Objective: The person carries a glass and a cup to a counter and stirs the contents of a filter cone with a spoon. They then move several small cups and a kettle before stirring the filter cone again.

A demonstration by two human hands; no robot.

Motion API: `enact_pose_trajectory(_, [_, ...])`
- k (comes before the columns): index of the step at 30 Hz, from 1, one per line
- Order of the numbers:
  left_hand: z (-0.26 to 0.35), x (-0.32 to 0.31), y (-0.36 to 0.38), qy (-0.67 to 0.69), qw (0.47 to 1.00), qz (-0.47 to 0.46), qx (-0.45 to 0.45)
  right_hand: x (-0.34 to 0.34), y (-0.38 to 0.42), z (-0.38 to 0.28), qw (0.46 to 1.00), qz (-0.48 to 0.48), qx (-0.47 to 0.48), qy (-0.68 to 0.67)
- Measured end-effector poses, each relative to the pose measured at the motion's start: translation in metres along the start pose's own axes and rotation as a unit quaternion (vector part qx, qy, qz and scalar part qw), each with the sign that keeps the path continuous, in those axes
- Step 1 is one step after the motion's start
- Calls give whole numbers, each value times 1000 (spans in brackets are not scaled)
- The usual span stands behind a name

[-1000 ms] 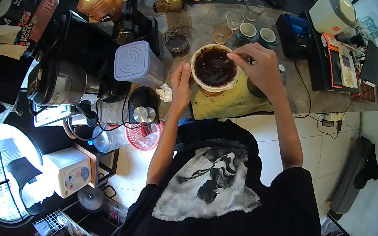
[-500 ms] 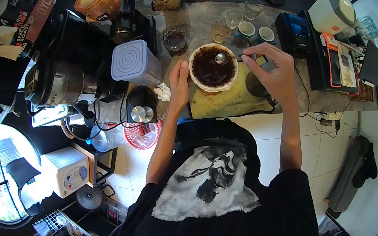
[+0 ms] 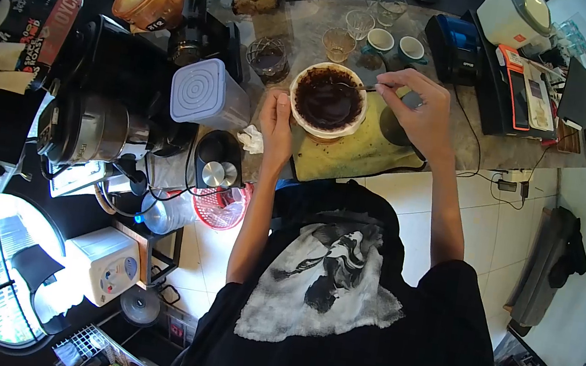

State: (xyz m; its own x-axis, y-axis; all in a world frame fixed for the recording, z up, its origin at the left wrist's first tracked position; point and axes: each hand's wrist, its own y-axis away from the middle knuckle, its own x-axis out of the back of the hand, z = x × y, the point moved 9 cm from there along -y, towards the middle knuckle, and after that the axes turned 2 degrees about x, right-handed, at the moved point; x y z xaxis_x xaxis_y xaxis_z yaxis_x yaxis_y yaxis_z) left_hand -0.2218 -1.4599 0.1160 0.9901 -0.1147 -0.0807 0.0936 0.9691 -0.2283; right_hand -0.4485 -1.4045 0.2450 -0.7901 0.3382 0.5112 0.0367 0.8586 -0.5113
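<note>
A white round bowl or filter cone [image 3: 293, 110] holds dark brown wet contents [image 3: 326, 104] and stands at the edge of a yellow-green cloth [image 3: 341, 161]. At its left rim rests my left hand [image 3: 276, 122], thumb up and fingers against the side. My right hand [image 3: 420, 111] is closed on the handle of a metal spoon [image 3: 357, 87]; the spoon's bowl is mostly hidden in the dark contents near the far rim. Just behind stands a small ribbed glass [image 3: 339, 44].
Two cups [image 3: 380, 40] and more glasses [image 3: 391, 9] stand farther back. Left are a dark-filled glass [image 3: 267, 58], a lidded container [image 3: 199, 91], a crumpled tissue [image 3: 251, 140] and a knobbed black device [image 3: 219, 161]. A blue-black printer [image 3: 453, 48] is right.
The spoon's bowl, earlier visible above the contents, has gone down into them. My right hand has shifted slightly, and my left hand remains at the rim.
</note>
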Motion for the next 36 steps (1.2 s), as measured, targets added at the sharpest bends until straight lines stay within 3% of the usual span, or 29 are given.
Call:
enact_pose_trajectory(12, [-13, -4, 28, -42, 996, -12, -82, -3, 9, 17, 995, 58, -32, -70])
enact_pose_trajectory(15, [-14, -16, 33, -91, 995, -22, -20, 0, 12, 27, 985, 99, -72, -118])
enact_pose_trajectory(17, [-23, -28, 27, -32, 998, -45, 44, 1, 14, 33, 976, 128, -98, -148])
enact_pose_trajectory(19, [-50, -30, 23, -64, 995, -64, 31, 1, 21, 45, 948, 163, -134, -236])
enact_pose_trajectory(22, [-66, -32, 26, -123, 988, -95, 9, -3, 32, 55, 932, 173, -193, -253])
enact_pose_trajectory(36, [-59, -35, 26, -165, 983, -76, 5, -2, 38, 62, 919, 193, -183, -290])
